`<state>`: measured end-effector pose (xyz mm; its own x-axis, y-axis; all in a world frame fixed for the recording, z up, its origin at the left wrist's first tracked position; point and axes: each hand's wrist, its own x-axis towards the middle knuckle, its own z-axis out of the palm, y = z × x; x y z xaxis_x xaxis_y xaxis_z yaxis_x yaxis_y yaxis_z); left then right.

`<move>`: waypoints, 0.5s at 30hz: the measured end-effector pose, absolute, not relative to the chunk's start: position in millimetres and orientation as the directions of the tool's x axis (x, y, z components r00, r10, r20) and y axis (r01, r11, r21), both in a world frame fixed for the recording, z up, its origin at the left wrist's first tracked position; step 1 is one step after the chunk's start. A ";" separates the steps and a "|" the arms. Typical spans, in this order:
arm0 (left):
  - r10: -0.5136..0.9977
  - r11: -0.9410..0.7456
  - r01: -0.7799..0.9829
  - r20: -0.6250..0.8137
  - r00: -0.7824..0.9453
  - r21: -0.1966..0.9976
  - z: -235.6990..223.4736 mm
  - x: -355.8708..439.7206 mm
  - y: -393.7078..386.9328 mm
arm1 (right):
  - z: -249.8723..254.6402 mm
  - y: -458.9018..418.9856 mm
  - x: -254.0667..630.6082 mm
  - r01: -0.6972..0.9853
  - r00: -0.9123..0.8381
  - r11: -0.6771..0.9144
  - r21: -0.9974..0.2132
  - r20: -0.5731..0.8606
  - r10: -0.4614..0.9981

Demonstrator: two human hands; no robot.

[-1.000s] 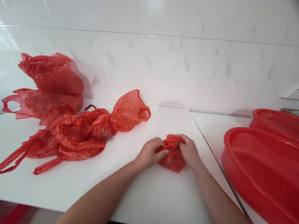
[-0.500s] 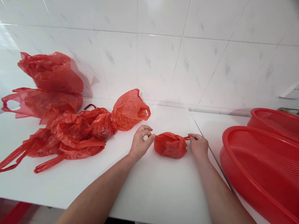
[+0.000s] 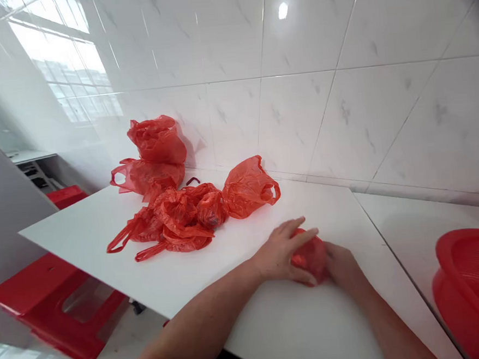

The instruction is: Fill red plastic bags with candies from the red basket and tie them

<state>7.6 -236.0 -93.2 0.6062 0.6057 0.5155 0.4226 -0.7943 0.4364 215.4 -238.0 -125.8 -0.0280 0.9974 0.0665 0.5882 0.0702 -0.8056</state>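
A small bundled red plastic bag (image 3: 312, 255) is between my two hands on the white table. My left hand (image 3: 283, 253) grips its left side, fingers over the top and thumb along the near side. On the other side my right hand (image 3: 344, 265) is closed against the bag, a little blurred, with its fingertips hidden behind it. The contents of the bag cannot be made out. To the left lies a heap of knotted red plastic bags (image 3: 180, 222) with their loop handles trailing. Beside the heap, a puffed-out red plastic bag (image 3: 246, 190) leans toward the wall.
Two fuller red bags (image 3: 161, 144) are stacked against the tiled wall (image 3: 300, 109). Red plastic baskets (image 3: 468, 289) stand at the right, past the seam in the white table (image 3: 266, 320). A red stool (image 3: 46, 291) is on the floor at left.
My hands went from pulling the bag's two handles apart to closing round its sides. The view has swung left, bringing the stool and window reflection in and pushing the baskets toward the right edge.
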 end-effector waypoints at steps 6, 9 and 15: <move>0.627 -0.777 0.536 0.321 0.710 0.330 -84.9 -15.1 -243.6 | -120.4 -238.7 210.9 0.443 0.063 0.017 -0.897 0.050 0.997; 0.663 -0.748 0.616 0.330 0.672 0.247 -69.5 -55.7 -248.5 | -119.6 -239.6 209.2 0.512 0.064 -0.009 -0.859 0.029 0.998; 0.808 -0.380 0.925 0.495 0.319 0.025 -46.0 -145.7 -252.0 | -120.0 -242.4 199.5 0.669 0.049 -0.008 -0.744 0.034 0.998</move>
<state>-145.7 -252.0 -46.0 0.3191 0.8084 0.4946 0.9246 -0.3801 0.0247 199.5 -242.4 -120.0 0.0492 0.9982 0.0341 0.6686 -0.0076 -0.7436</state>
